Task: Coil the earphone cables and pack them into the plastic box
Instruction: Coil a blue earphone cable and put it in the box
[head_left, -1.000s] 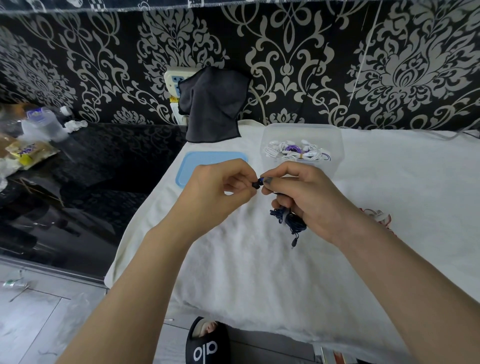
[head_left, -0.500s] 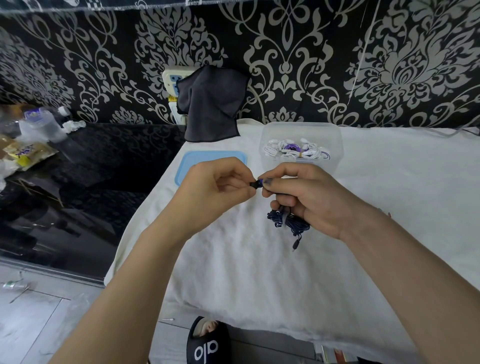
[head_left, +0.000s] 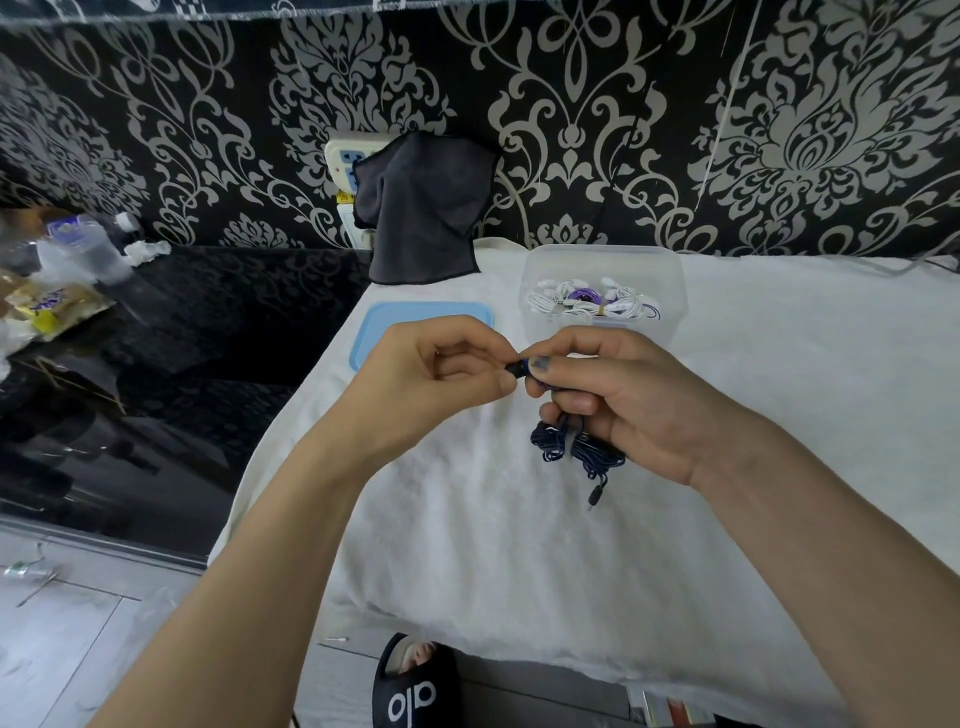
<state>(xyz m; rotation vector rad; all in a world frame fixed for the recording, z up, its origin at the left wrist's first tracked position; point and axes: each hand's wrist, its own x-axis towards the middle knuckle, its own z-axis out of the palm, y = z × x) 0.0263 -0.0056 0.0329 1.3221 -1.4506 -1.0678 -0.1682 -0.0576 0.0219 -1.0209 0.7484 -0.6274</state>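
Two hands are meeting above the white cloth (head_left: 467, 519). The left hand (head_left: 431, 384) is pinching a small dark earbud (head_left: 517, 368) between thumb and forefinger. The right hand (head_left: 623, 400) is pinching the same end from the other side, its lower fingers curling round a dark blue cable bundle (head_left: 576, 449) that is hanging under the palm, with the plug (head_left: 596, 496) dangling below it. Behind the hands, the clear box (head_left: 602, 260) is holding white and purple earphones (head_left: 592, 304). Just left of the box, a blue lid (head_left: 379, 327) is lying flat on the cloth.
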